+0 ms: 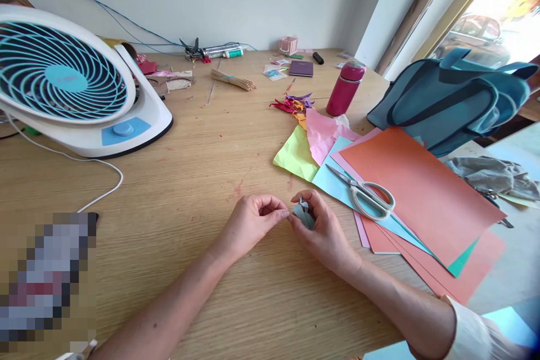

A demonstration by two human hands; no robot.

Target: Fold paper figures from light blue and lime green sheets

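Note:
A small folded or curled piece of light blue paper (304, 216) sits between the thumb and bent fingers of my right hand (324, 233). Just to its left, my left hand (255, 222) pinches thumb and forefinger together, the tips close against my right fingers. Whatever may be in that pinch is too small to make out. Both hands are held over the middle of the wooden table (189, 180). To the right of my right hand, scissors (371, 199) with pale handles lie on a light blue sheet (333, 183).
Orange paper (417, 191), yellow-green paper (297, 154) and pink paper (323, 135) spread at the right. Behind them stand a magenta bottle (346, 88) and a teal bag (442, 101). A white fan (76, 79) occupies the left. A stick bundle (233, 79) lies farther back.

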